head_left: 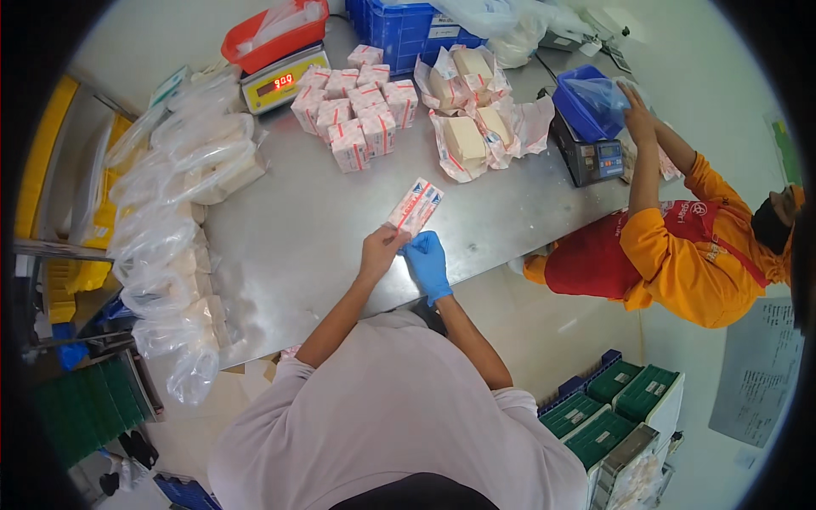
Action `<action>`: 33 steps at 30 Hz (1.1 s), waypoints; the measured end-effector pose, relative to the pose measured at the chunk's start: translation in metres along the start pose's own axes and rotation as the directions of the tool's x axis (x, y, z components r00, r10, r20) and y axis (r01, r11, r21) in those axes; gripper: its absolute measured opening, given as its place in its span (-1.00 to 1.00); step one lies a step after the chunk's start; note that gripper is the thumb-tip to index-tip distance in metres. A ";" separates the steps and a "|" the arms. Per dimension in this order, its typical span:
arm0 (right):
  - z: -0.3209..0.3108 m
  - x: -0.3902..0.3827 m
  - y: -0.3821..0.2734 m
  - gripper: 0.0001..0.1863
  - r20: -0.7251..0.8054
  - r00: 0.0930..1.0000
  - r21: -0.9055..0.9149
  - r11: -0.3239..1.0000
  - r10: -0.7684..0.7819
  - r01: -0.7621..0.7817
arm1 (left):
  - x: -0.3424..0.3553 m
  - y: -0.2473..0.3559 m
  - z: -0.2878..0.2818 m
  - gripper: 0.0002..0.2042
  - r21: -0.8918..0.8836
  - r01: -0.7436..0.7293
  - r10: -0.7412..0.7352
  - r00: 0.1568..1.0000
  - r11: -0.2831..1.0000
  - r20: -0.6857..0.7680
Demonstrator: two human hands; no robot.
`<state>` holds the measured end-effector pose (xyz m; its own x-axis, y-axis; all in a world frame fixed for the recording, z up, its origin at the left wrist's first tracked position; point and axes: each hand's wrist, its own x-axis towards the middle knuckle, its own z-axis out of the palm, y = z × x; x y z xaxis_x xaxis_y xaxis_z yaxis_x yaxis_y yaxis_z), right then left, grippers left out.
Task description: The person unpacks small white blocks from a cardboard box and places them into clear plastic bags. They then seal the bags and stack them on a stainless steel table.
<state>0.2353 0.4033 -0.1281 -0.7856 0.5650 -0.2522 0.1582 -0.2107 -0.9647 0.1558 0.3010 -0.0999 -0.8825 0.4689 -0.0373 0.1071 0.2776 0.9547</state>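
A flat white-and-red printed packet (416, 206) is held up over the near part of the steel table. My bare left hand (382, 252) pinches its lower left corner. My right hand (428, 265), in a blue glove, is closed at the packet's lower edge, its fingertips partly hidden. Beyond the packet stands a cluster of wrapped blocks (361, 106) in the same kind of paper. To the right of them, several pale yellow blocks (465, 140), which look like butter or cheese, sit on opened wrappers (535, 123).
On the left, clear bags (161, 229) of pale blocks line the steel table (280, 246). A yellow scale (285, 78) carries a red tray (276, 38). At right, a co-worker in orange (705, 246) reaches into a blue bin (586, 102) on a black scale (586, 157). Green-topped crates (646, 391) stand behind.
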 end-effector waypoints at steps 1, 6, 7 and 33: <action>-0.002 0.006 0.001 -0.75 -0.016 0.999 -0.119 0.992 0.029 -0.031 | 0.002 0.003 -0.001 -0.85 -0.018 -0.034 0.035 0.998 0.999 0.053; -0.007 0.007 0.005 -0.49 0.039 0.999 -0.302 0.953 -0.004 0.016 | -0.013 0.028 -0.001 -0.86 0.300 -0.469 0.428 0.883 0.831 0.195; -0.007 0.005 0.001 -0.47 0.056 0.997 -0.313 0.948 -0.044 0.059 | -0.017 0.035 -0.005 -0.86 0.284 -0.496 0.442 0.866 0.821 0.234; -0.010 -0.045 -0.026 -0.72 -0.200 0.973 -0.385 0.904 0.116 -0.187 | 0.068 0.073 -0.037 -0.21 0.217 -0.839 0.407 0.447 0.499 0.796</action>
<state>0.2723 0.3919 -0.0921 -0.6264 0.6849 -0.3722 0.5201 0.0116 -0.8540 0.0867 0.3222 -0.0217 0.0135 0.9905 0.1367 0.8932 -0.0734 0.4437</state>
